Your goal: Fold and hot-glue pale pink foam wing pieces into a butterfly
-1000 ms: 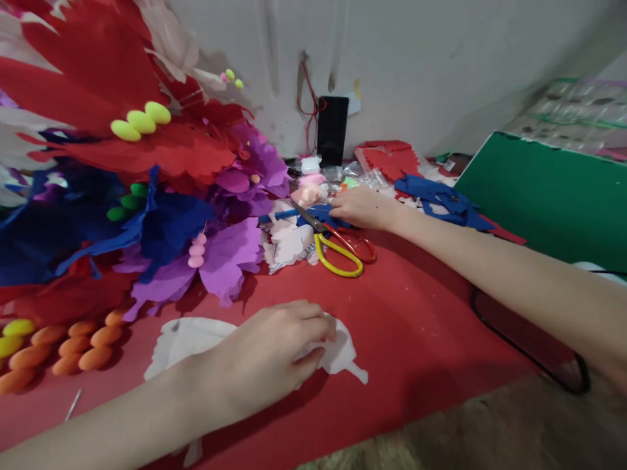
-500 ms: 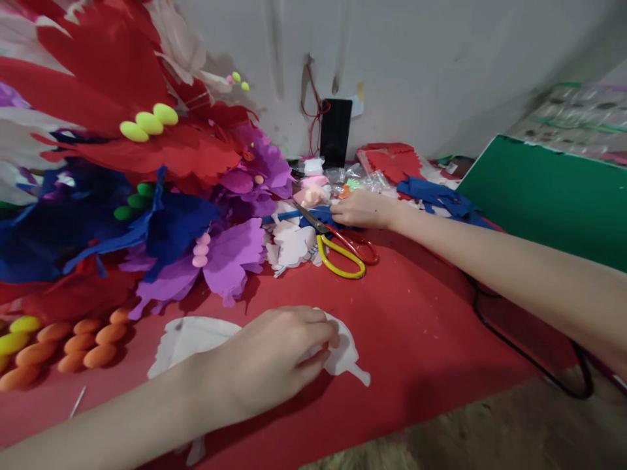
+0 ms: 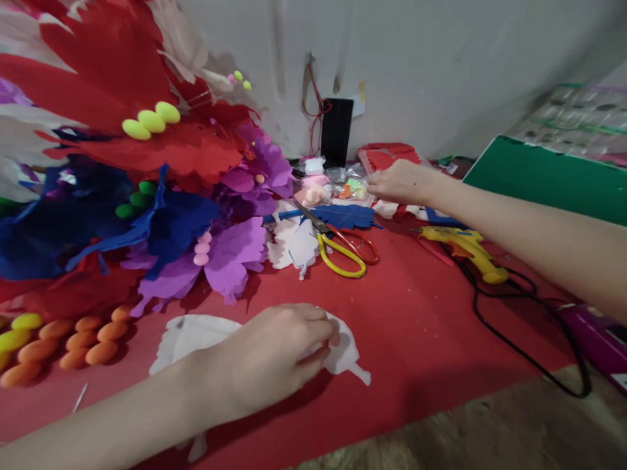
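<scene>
Nearest us, our left hand [image 3: 274, 356] lies palm-down on a white cut-out [image 3: 196, 336]. Its fingers are bent, and thumb and fingertips nip the piece's edge against the red surface [image 3: 416, 326]. Left of that hand sits a cluster of orange beads [image 3: 73, 339]. Beyond its fingertips lie scissors [image 3: 343, 251] with yellow and red handles, and just past them a blue leaf cut-out [image 3: 345, 215]. Left of these rises a heap of paper flowers [image 3: 171, 196]. Beside our right forearm lies a yellow glue gun [image 3: 465, 251] with its black cord [image 3: 514, 339]. Our right hand [image 3: 396, 181] reaches farthest, knuckles up and fingers curled down beside clear bags of small beads [image 3: 350, 189]; we cannot tell whether it grips anything. Behind it lie red cut-outs [image 3: 386, 156], and a black phone [image 3: 337, 130] leans on the wall.
</scene>
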`<state>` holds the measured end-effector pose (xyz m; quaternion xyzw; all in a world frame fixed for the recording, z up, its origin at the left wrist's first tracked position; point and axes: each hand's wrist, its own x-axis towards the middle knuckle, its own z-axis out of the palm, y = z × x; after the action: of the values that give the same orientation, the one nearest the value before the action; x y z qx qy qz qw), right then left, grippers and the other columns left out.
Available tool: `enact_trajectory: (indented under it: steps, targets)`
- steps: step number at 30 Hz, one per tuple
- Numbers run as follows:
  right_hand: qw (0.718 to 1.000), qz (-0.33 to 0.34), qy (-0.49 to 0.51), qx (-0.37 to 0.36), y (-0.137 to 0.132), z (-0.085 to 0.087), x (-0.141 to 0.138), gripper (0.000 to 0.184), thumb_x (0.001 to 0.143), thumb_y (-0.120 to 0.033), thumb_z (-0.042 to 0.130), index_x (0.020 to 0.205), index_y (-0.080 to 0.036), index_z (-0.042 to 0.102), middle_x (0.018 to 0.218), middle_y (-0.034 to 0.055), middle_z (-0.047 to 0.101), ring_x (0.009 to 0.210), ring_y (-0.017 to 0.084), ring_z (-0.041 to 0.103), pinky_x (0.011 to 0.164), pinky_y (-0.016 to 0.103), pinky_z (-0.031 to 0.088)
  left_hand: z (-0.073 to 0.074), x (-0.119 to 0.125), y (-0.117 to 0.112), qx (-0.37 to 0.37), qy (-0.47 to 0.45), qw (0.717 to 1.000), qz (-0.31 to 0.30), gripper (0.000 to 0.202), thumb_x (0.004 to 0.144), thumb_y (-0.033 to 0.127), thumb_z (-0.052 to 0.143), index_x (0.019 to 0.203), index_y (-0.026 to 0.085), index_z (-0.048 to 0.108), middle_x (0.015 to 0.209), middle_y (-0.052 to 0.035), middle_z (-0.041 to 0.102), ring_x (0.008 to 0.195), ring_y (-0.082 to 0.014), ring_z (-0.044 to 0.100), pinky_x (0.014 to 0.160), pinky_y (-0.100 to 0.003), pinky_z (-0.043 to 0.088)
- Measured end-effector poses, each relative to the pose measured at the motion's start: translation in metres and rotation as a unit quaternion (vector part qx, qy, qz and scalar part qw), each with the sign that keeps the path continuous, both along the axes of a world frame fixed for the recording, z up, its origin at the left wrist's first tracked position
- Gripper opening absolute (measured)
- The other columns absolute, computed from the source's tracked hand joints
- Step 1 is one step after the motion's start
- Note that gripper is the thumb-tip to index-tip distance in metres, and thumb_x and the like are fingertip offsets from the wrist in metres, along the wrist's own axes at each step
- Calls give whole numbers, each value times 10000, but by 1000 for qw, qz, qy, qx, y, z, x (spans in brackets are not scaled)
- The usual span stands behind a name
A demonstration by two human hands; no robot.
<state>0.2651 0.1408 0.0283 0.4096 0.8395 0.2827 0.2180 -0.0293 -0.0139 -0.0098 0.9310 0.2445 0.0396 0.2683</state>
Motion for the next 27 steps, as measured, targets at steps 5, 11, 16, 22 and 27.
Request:
enact_trajectory:
  steps: [5,11,16,22,27]
  targets:
    - [994,-4,57,88,-23,22,16,343,942,-310,350,822,-119,608,807,53,608,727,108,573,625,243,444,6,-5,7,67,0,998,9,235,794,25,469,890,163,633,886,-30,653,793,-156,613,678,-232,461]
    - [960,165,173,146,-109,24,-16,398,941,-302,275,883,-205,656,913,57,671,708,128,602,530,262,405,5,-16,32,69,-8,994,-89,210,796,38,549,897,178,668,1012,-46,665,923,-157,610,808,-232,458]
    - [909,290,290,70,-154,-2,-34,273,906,-180,381,835,-190,644,834,25,669,700,80,604,604,197,467,4,-16,35,33,-4,992,-124,226,788,77,636,983,187,666,1108,-43,654,1043,-165,579,908,-247,431]
    - [909,249,334,11,-165,-37,-45,325,912,-140,344,820,-172,654,847,33,668,694,81,604,619,197,479,6,-9,26,-57,5,991,-118,388,737,159,730,1103,187,604,1234,-55,607,1179,-181,525,1105,-369,245]
    - [912,248,326,3,-167,-49,-55,362,901,-112,313,849,-166,668,865,55,669,692,85,599,610,200,469,7,-11,28,-117,5,986,-120,496,729,116,721,1180,244,560,1259,-30,597,1264,-189,451,1087,-386,272]
